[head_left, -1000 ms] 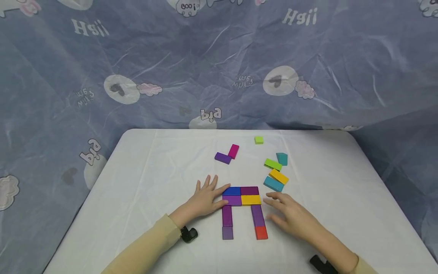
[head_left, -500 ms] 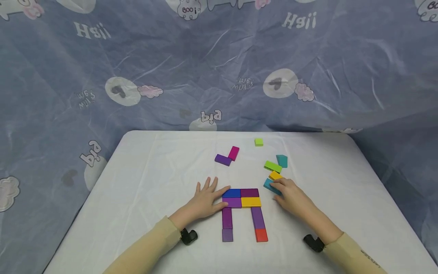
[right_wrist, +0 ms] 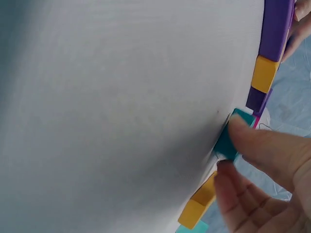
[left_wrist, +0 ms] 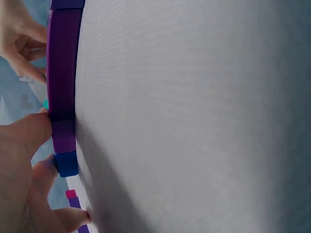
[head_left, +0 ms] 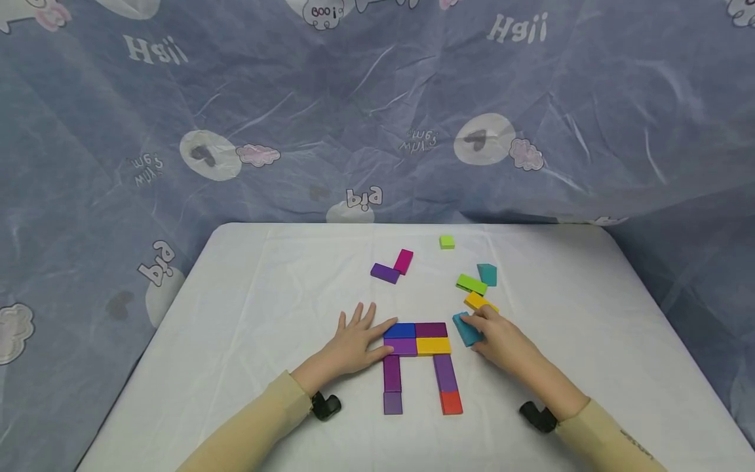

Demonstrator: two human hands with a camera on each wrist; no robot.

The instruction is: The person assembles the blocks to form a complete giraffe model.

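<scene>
My left hand lies with fingers spread at the left edge of a flat arrangement of blocks. Its thumb touches the purple block and its index finger touches the blue block. Beside these are a dark purple block and a yellow block. Two legs run toward me, ending in a short purple block and a red block. My right hand pinches a teal block between thumb and fingers, just right of the arrangement; the right wrist view shows this teal block close up.
Beyond the right hand lie a loose yellow block, a lime green block and a teal wedge-like block. Farther back are a small lime block, a magenta block and a purple block. A white cloth covers the table.
My right hand has reached from beside the arrangement to the teal block and gripped it. The block has turned and shifted slightly left and nearer, away from the loose yellow one. The left hand stays put.
</scene>
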